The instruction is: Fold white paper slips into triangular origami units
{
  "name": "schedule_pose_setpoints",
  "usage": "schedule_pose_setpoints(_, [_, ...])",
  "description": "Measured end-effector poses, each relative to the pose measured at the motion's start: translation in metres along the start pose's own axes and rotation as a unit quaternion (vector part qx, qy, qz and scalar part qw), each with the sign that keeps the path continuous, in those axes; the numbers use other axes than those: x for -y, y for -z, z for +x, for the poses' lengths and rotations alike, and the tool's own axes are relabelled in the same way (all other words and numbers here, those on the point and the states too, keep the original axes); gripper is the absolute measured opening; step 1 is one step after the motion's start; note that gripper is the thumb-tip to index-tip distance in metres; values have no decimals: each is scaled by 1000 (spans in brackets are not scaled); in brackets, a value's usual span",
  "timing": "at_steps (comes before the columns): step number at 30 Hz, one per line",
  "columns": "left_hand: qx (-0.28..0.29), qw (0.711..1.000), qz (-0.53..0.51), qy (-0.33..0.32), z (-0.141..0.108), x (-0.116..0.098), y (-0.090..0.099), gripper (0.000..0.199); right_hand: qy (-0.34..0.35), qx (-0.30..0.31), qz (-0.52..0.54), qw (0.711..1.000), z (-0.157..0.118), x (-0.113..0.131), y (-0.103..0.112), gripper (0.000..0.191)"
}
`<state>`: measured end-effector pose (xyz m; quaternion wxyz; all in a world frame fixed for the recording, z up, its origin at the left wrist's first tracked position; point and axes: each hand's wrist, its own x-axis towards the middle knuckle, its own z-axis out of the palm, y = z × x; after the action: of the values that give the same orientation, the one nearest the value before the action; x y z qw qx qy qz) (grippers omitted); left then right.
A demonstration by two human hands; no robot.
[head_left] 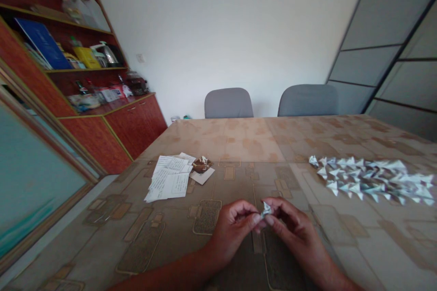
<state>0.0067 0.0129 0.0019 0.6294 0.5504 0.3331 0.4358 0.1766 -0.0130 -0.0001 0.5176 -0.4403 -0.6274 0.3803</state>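
Note:
Between my two hands, just above the table, is a small folded paper piece (266, 209), whitish with a pointed top. My left hand (235, 225) pinches its lower left side between thumb and fingertips. On the other side, my right hand (290, 225) grips it with thumb and forefinger. Farther right on the table, several rows of similar pointed folded paper pieces (368, 177) lie close together. Left of my hands, a loose stack of printed paper slips (170, 176) is spread out.
The table (239, 138) has a brown patterned cover. Beside the slips lies a small brown dish-like thing with white scraps (202, 164) and a white card (202, 176). Two grey chairs (228, 102) stand at the far edge. A red wooden cabinet (136, 122) is at left.

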Motion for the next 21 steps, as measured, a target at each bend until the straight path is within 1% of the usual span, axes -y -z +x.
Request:
schedule_pose_setpoints(5, [20, 1000, -21, 0, 0, 4, 1, 28, 16, -5, -26, 1000, -3, 0, 1, 20])
schedule_pose_setpoints(9, [14, 999, -38, 5, 0, 2, 0, 29, 14, -15, 8, 1000, -2, 2, 1, 28])
schedule_pose_setpoints(10, [11, 999, -42, 7, -1, 1, 0, 29, 8, -15, 24, 1000, -1, 4, 1, 27])
schedule_pose_setpoints(13, [10, 998, -55, 19, -1, -1, -1, 29, -16, 3, 52, 999, 0, 7, 1, 15])
schedule_pose_setpoints(15, [13, 998, -58, 26, -2, -1, -1, 28, -26, 10, 54, 998, 0, 8, 2, 13])
schedule_pose_setpoints(18, [7, 998, -53, 21, -2, 0, 0, 29, -26, -2, 48, 999, -3, 7, 3, 17])
schedule_pose_setpoints(21, [-10, 1000, -28, 4, -2, 2, 0, 28, -6, -20, 15, 1000, -5, 4, 3, 23])
